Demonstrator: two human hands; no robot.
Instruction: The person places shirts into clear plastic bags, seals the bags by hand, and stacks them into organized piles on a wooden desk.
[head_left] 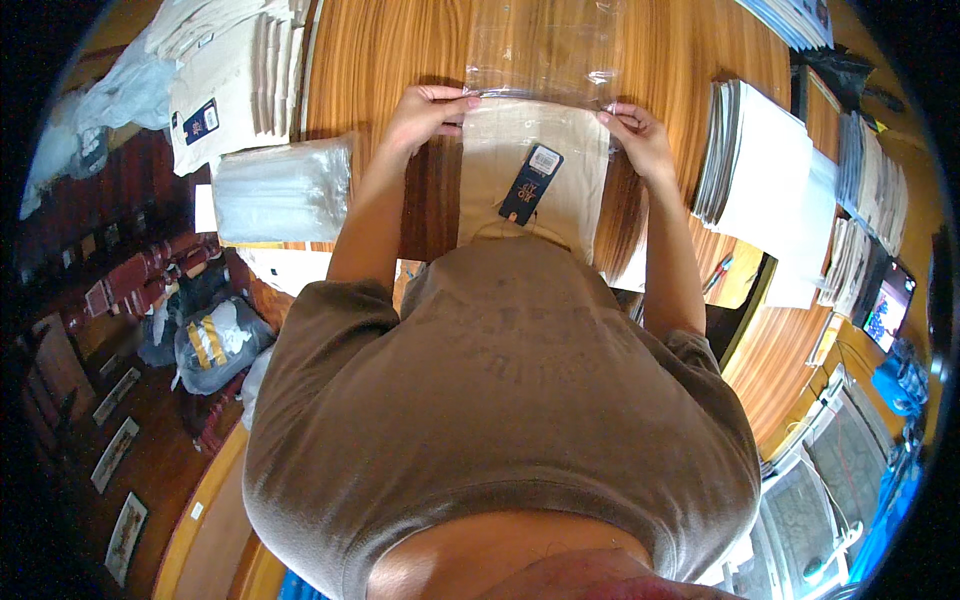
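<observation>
A folded cream garment [478, 180] lies flat before me on the table, with a dark blue hang tag [519, 200] and its white label on top. A clear plastic bag [540, 50] stretches away from the garment's far end, and its film seems to overlap that end. My left hand [425, 118] pinches the bag's edge at the garment's far left corner. At the far right corner, my right hand [640, 138] has fingers and thumb closed on the bag's other edge. Whether the fingertips also grip the cloth, I cannot tell. The garment's near end is hidden by my shirt.
A stack of clear plastic bags [280, 190] lies left of my left arm, below piled cream garments [240, 90]. Right of my right arm stands a stack of white sheets [755, 160]. A pen [718, 273] and a lit phone [888, 308] are farther right.
</observation>
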